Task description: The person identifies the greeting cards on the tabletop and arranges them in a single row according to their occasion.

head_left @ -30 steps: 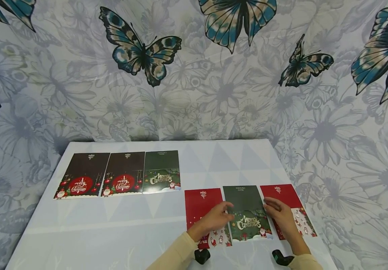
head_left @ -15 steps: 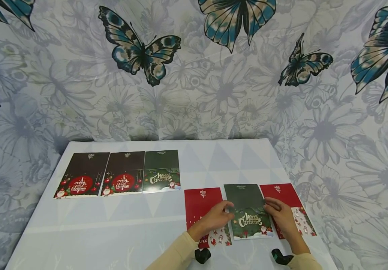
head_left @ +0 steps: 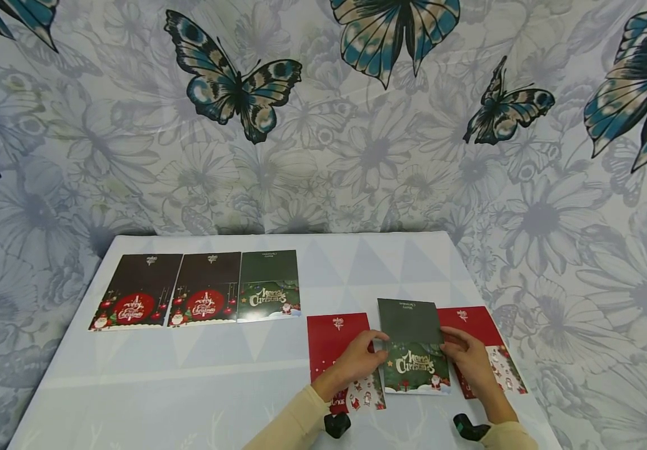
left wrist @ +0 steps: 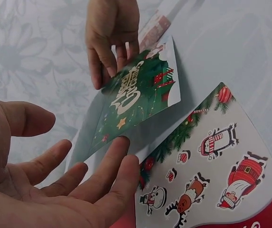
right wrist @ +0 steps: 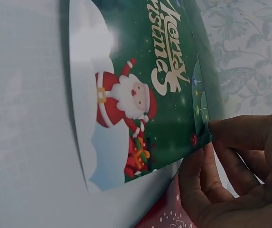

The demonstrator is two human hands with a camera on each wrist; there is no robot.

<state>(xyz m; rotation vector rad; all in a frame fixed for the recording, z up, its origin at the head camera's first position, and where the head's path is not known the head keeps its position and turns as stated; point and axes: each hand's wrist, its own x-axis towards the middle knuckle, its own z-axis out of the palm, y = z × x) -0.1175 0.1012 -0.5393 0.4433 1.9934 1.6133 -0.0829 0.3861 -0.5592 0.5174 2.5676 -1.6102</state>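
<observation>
A green Merry Christmas card (head_left: 413,362) lifts off the table, tilted, between my two hands. My right hand (head_left: 466,356) pinches its right edge; in the right wrist view the thumb (right wrist: 242,130) lies on the printed face and the other fingers are behind. My left hand (head_left: 354,362) is at the card's left edge, its fingers (left wrist: 112,166) spread, fingertips right by the edge and the thumb apart from it. Beneath the left hand lies a red Christmas card (head_left: 337,340) with a white printed panel. Another red card (head_left: 461,319) lies partly under the right hand.
At the back left, two dark brown Christmas cards (head_left: 151,272) (head_left: 210,269) and a second green card (head_left: 269,269) lie in a row on the pale patterned table (head_left: 160,387). Behind the table hangs a butterfly-print cloth (head_left: 357,175).
The green card has risen off the table and shifted slightly away, its far edge now tilted and overlapping the right red card. Both hands stay nearly in place.
</observation>
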